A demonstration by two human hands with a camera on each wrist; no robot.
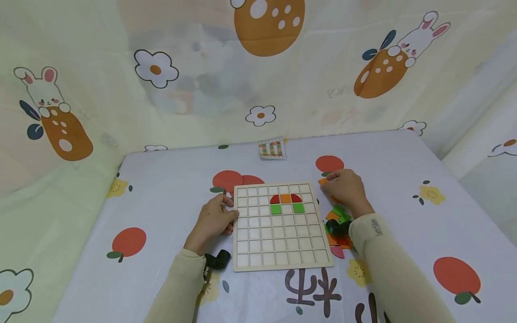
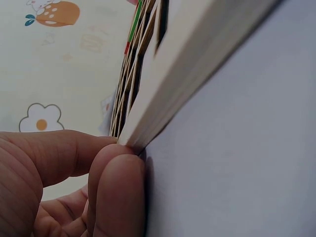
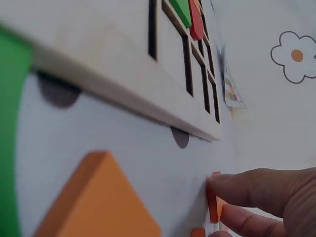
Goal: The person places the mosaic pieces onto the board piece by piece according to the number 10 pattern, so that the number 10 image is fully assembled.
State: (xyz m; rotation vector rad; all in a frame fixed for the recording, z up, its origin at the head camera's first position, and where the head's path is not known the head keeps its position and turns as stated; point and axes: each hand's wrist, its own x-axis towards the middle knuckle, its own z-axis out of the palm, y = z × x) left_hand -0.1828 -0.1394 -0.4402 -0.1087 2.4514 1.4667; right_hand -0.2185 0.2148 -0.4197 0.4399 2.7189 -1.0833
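Note:
A square wooden grid board (image 1: 267, 245) lies on the table. In its upper part sit two red rounded pieces (image 1: 296, 198), an orange square tile (image 1: 285, 198) between them, and two green square tiles (image 1: 276, 209) below. At the board's left edge, my left hand (image 1: 212, 220) holds the rim between thumb and fingers. Beyond the board's upper right side, my right hand (image 1: 346, 188) pinches an orange tile (image 3: 213, 202) close to the tabletop. Another orange tile (image 3: 98, 202) lies nearer the right wrist camera.
Loose green, orange and pink pieces (image 1: 337, 252) are heaped along the board's right side, partly hidden by the right wrist camera (image 1: 338, 228). A small card with a coloured grid pattern (image 1: 272, 149) lies at the table's back. A printed cloth (image 1: 202, 112) hangs behind.

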